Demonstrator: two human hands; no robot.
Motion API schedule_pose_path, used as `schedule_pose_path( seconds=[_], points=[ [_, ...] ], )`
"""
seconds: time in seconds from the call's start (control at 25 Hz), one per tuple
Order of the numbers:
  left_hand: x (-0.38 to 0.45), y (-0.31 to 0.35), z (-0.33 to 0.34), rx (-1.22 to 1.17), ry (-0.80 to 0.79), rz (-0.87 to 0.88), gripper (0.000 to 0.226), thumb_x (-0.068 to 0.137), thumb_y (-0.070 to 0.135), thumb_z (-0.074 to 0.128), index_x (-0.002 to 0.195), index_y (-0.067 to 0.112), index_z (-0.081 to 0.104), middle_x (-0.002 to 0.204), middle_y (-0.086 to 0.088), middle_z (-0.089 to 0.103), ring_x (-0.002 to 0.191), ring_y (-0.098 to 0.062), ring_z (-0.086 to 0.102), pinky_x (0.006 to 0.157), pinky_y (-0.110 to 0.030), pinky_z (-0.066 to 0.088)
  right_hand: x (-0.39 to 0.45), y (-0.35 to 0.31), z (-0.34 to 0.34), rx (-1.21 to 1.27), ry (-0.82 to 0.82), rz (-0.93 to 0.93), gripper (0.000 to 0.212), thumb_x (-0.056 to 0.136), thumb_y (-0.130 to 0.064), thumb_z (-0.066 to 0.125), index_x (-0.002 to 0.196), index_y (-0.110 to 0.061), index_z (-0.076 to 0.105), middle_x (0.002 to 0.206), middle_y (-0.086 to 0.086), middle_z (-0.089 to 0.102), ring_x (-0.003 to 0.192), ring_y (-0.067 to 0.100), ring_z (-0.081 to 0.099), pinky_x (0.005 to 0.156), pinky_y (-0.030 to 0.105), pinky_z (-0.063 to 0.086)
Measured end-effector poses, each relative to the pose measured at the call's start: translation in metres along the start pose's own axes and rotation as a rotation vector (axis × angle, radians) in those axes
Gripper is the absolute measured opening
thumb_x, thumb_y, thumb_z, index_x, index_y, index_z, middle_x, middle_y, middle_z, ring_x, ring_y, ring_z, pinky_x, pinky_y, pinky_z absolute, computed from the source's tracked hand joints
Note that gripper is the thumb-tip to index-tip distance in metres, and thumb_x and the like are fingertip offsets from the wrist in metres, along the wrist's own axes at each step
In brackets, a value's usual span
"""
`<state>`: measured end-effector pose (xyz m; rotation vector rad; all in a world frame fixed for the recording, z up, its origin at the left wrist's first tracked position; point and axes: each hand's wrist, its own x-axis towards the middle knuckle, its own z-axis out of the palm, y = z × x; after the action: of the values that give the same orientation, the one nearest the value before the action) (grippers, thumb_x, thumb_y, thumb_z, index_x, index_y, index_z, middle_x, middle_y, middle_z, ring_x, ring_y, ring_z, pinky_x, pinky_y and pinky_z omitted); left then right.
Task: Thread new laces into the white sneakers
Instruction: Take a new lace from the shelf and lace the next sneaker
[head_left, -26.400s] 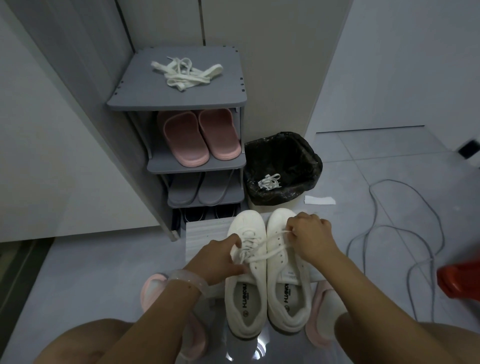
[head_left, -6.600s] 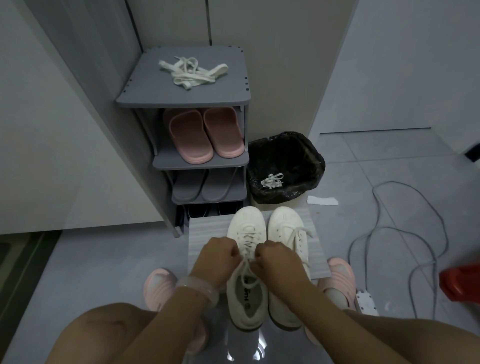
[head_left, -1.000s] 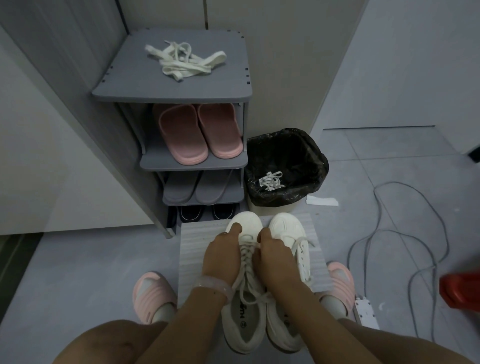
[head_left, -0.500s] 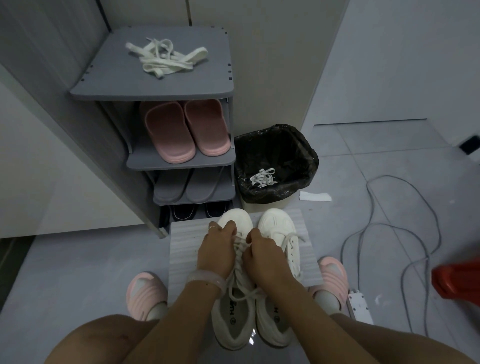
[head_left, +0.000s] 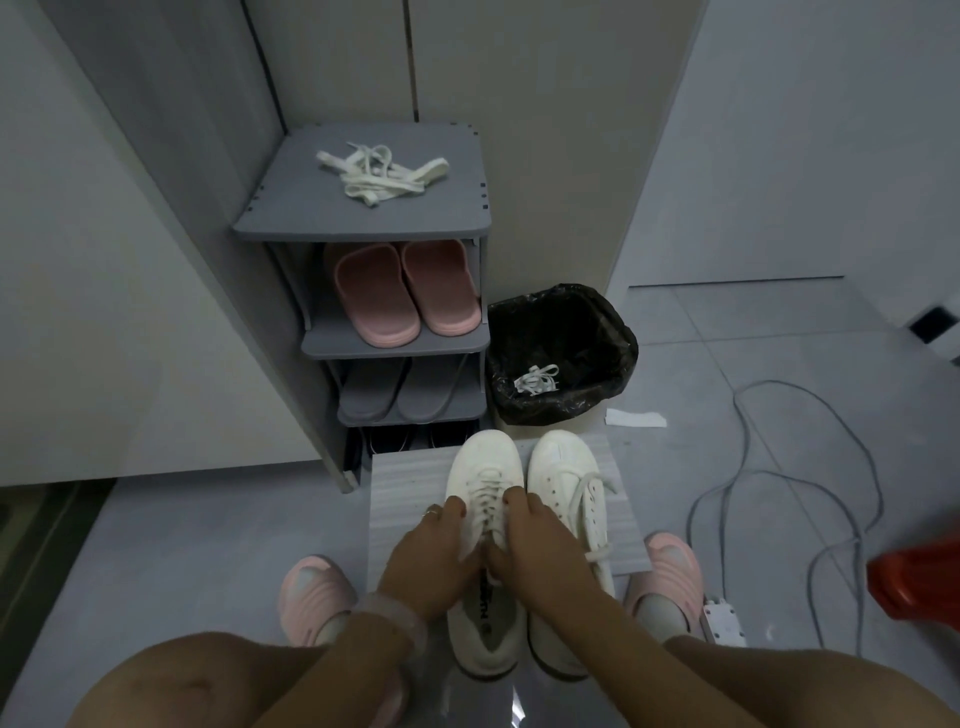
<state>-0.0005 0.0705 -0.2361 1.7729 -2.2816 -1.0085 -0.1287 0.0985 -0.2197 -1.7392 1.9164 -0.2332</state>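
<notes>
At lower centre, my left hand (head_left: 428, 556) and right hand (head_left: 540, 553) curl around the laced white leather left sneaker (head_left: 485, 525), gripping its sides. Its unlaced-looking twin sneaker (head_left: 566, 483) sits touching it on a pale ribbed mat (head_left: 402, 493). Spare white laces (head_left: 379, 174) lie atop the grey shelf rack (head_left: 363, 218) above.
</notes>
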Motion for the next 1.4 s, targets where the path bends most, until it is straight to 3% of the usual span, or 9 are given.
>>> schedule_pose_path(
  seconds=[0.28,0.44,0.64,0.8,0.96,1.08,1.16,1.28,1.4],
  points=[
    [0.003,-0.013,-0.004,-0.006,0.043,-0.016,0.035,0.088,0.01,0.045,0.121,0.005,0.034,0.099,-0.01,0.054,0.094,-0.028,0.055,0.069,-0.029,0.035,0.001,0.002,-0.005,-0.202,0.106,-0.006,0.028,0.084,-0.013,0.048,0.112,-0.011,0.044,0.109,0.007,0.057,0.099,0.024,0.052,0.071,0.028,0.024],
    [0.003,-0.022,-0.005,0.002,-0.006,0.003,0.026,0.089,0.012,0.045,0.113,0.003,0.038,0.09,-0.001,0.04,0.089,-0.025,0.05,0.068,-0.027,0.029,0.001,0.007,-0.002,-0.267,0.126,-0.029,0.026,0.066,-0.009,0.064,0.089,-0.013,0.051,0.076,0.007,0.065,0.074,0.028,0.062,0.066,0.031,0.025],
    [0.003,-0.018,-0.004,0.066,-0.024,0.009,0.022,0.091,0.016,0.045,0.109,0.007,0.039,0.088,-0.003,0.043,0.089,-0.026,0.052,0.072,-0.031,0.036,-0.002,0.004,-0.012,-0.199,-0.014,-0.021,0.017,0.091,-0.023,0.045,0.104,-0.019,0.034,0.108,0.006,0.061,0.101,0.025,0.056,0.078,0.033,0.028],
    [0.0,-0.011,-0.002,0.157,-0.043,0.027,0.036,0.088,0.027,0.051,0.117,0.012,0.035,0.111,-0.007,0.052,0.101,-0.026,0.056,0.081,-0.034,0.046,-0.022,0.0,-0.002,-0.282,-0.082,-0.042,0.08,0.085,-0.056,0.036,0.149,-0.015,0.009,0.121,0.009,0.059,0.116,0.026,0.051,0.111,0.041,0.018],
    [-0.006,-0.004,-0.004,0.167,-0.053,0.027,0.036,0.09,0.031,0.051,0.118,0.014,0.035,0.116,-0.008,0.051,0.103,-0.024,0.055,0.084,-0.032,0.046,-0.03,-0.006,0.001,-0.392,-0.108,-0.06,0.076,0.093,-0.026,0.042,0.149,-0.013,-0.009,0.121,0.012,0.059,0.122,0.027,0.046,0.117,0.045,0.007],
    [-0.013,0.002,-0.015,0.177,-0.023,0.05,0.038,0.09,0.029,0.052,0.121,0.014,0.036,0.12,-0.007,0.048,0.109,-0.022,0.051,0.085,-0.029,0.042,-0.027,-0.015,-0.023,-0.086,-0.176,-0.031,0.065,0.097,-0.019,0.038,0.15,-0.016,0.0,0.13,0.014,0.054,0.119,0.028,0.05,0.112,0.037,0.027],
    [-0.018,0.01,-0.029,0.102,0.036,0.073,0.039,0.089,0.024,0.056,0.123,0.014,0.04,0.121,-0.007,0.045,0.106,-0.02,0.05,0.084,-0.025,0.039,-0.023,-0.024,-0.051,0.254,-0.21,-0.002,0.051,0.096,-0.014,0.04,0.144,-0.017,0.023,0.12,0.016,0.059,0.104,0.026,0.058,0.092,0.031,0.043],
    [-0.029,0.029,-0.055,-0.249,0.027,0.13,0.04,0.086,0.014,0.061,0.124,0.016,0.048,0.116,-0.004,0.047,0.081,-0.007,0.051,0.072,-0.011,0.039,-0.019,-0.049,-0.096,0.648,-0.141,-0.007,0.023,0.095,-0.007,0.042,0.116,-0.015,0.047,0.077,0.009,0.058,0.073,0.019,0.057,0.077,0.031,0.048],
    [-0.041,0.047,-0.073,-0.694,-0.03,0.121,0.024,0.088,0.003,0.056,0.104,0.02,0.061,0.102,0.004,0.06,0.068,0.004,0.059,0.063,-0.006,0.045,-0.019,-0.082,-0.131,0.87,-0.066,-0.071,0.017,0.098,-0.004,0.037,0.101,-0.008,0.053,0.069,0.003,0.053,0.068,0.012,0.056,0.074,0.023,0.052]
  ],
)
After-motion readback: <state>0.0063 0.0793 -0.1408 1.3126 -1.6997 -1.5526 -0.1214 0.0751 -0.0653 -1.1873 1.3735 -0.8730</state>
